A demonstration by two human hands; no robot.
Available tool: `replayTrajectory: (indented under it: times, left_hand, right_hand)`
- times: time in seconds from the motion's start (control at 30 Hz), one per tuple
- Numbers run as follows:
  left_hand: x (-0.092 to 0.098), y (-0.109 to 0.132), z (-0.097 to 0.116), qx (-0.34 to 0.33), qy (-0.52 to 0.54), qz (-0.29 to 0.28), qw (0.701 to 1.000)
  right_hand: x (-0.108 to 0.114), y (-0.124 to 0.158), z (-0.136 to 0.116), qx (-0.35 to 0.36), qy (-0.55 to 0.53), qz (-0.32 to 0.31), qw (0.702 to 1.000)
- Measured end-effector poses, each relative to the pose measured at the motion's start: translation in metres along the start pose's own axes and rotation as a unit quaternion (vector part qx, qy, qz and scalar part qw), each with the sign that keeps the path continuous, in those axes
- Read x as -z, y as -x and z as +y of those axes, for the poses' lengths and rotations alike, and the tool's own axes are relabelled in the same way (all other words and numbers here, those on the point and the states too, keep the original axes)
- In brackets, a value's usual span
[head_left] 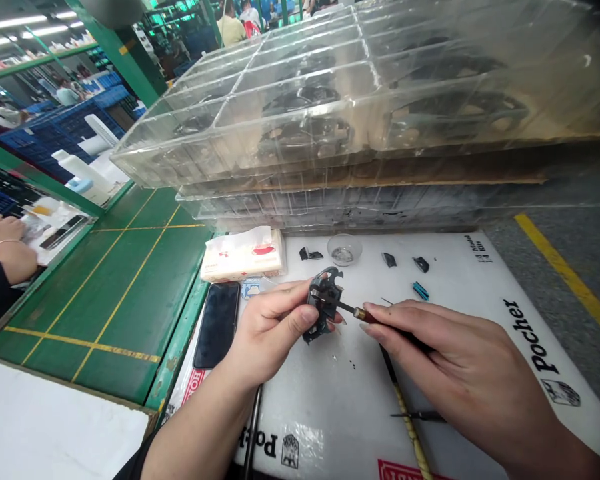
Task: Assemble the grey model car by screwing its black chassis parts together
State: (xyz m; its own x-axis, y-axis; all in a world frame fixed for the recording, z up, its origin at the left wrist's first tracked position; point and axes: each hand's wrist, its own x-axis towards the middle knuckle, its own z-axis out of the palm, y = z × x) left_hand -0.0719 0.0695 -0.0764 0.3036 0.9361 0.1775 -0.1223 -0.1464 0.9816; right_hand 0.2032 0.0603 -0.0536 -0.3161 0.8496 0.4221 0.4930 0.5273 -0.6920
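My left hand (270, 327) pinches a black, notched, die-cast-looking part (325, 303) between thumb and fingers, hiding its lower side. My right hand (455, 377) grips a slim screwdriver with a brown handle (365, 315), its metal shaft reaching into the part. Both hands rest above a white Pocher-printed board (525, 340). Beyond them lie several small black pieces (389, 260), a blue ridged piece (421, 291), and a small glass dish (344, 249) holding tiny metal bits.
Stacked clear plastic trays (300, 113) with dark spoked parts tower behind the board. A phone (217, 325) and tissue pack (243, 255) lie left of it, beside a green mat (115, 300). Tweezers (417, 416) lie near my right hand. A co-worker's hands (5, 250) work at far left.
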Motion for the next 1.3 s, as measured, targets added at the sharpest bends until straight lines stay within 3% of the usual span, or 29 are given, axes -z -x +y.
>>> replayTrajectory:
  times: [1.0,1.3]
  left_hand:
    - [-0.002,-0.0016,0.0038,-0.035,-0.043,0.002,0.998]
    - [0.0,0.0009,0.0021,-0.04,-0.082,0.034,0.995]
  right_hand:
    - [0.0008,0.0001,-0.0038,-0.004,0.0,-0.003,1.0]
    - [0.0008,0.0024,-0.0058,-0.003,0.0,-0.003,1.0]
